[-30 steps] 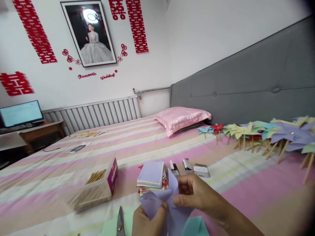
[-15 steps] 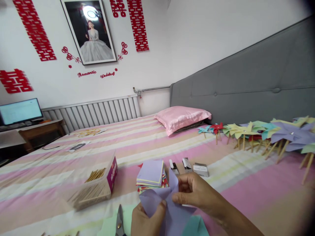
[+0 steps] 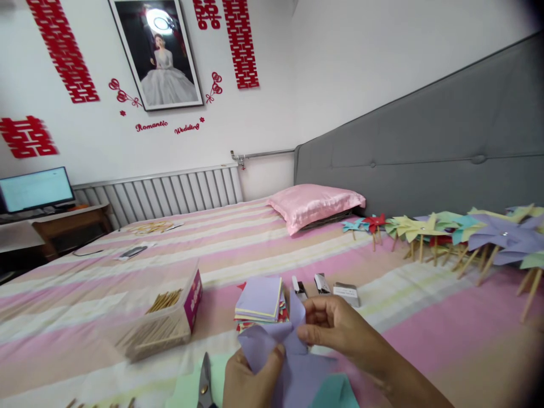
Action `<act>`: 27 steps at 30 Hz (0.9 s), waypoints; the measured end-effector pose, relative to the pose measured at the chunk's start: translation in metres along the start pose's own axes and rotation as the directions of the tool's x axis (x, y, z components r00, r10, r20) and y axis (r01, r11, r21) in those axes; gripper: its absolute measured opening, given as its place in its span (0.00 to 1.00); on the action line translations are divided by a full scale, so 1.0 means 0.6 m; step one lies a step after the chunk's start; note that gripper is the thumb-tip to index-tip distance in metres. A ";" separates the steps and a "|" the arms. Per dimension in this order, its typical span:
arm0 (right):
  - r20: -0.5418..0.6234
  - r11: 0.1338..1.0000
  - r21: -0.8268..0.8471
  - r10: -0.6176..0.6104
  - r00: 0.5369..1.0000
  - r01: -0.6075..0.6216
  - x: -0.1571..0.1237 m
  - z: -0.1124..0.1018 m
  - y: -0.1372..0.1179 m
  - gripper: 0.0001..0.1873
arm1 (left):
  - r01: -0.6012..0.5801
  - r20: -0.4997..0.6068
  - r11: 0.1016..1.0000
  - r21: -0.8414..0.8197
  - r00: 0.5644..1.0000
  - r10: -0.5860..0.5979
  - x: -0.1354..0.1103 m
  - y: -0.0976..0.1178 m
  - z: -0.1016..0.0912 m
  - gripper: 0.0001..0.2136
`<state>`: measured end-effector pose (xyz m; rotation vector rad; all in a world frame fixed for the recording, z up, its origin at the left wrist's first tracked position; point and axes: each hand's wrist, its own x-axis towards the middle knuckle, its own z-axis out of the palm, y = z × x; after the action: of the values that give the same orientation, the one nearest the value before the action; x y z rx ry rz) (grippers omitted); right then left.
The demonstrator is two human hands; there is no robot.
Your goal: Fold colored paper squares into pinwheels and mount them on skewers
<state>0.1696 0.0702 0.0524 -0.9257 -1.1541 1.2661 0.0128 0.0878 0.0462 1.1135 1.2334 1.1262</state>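
A purple paper sheet (image 3: 300,374), partly folded into a pinwheel, is between my hands at the bottom centre. My left hand (image 3: 255,377) grips it with the thumb pressing a folded-in flap near the middle. My right hand (image 3: 329,326) is closed on the paper's right side, beside an upright pointed flap. Below lies a teal folded paper piece (image 3: 335,392). Left of my left hand, scissors (image 3: 204,382) rest on light green paper (image 3: 185,388). Just behind the hands stands a stack of square coloured papers (image 3: 258,297), purple on top.
A clear plastic box (image 3: 164,334) of wooden sticks stands at left. Small boxes (image 3: 346,293) sit behind my right hand. Several finished pinwheels (image 3: 504,232) line the right by the grey headboard (image 3: 416,130). A pink pillow (image 3: 314,204) lies farther back on the striped bed.
Both hands keep their hold on the purple paper and have shifted very slightly left in view. The folded flaps look almost the same.
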 end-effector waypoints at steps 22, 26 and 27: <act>0.117 0.913 -0.402 -0.021 0.993 0.066 -0.030 0.046 -0.016 0.13 | 0.205 0.120 0.817 -0.539 0.979 -0.166 0.001 0.025 -0.008 0.14; 0.060 0.937 -0.340 -0.060 0.996 0.077 -0.023 0.051 -0.006 0.06 | 0.199 0.105 0.811 -0.550 0.980 -0.169 -0.001 0.019 -0.006 0.12; 0.048 0.945 -0.317 -0.069 0.996 0.081 -0.022 0.052 -0.003 0.04 | 0.184 0.086 0.822 -0.539 0.983 -0.164 -0.001 0.016 -0.006 0.11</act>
<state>0.1404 0.0545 0.0593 -1.0865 -1.4377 1.0553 0.0090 0.0882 0.0559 0.5683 0.8764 1.2069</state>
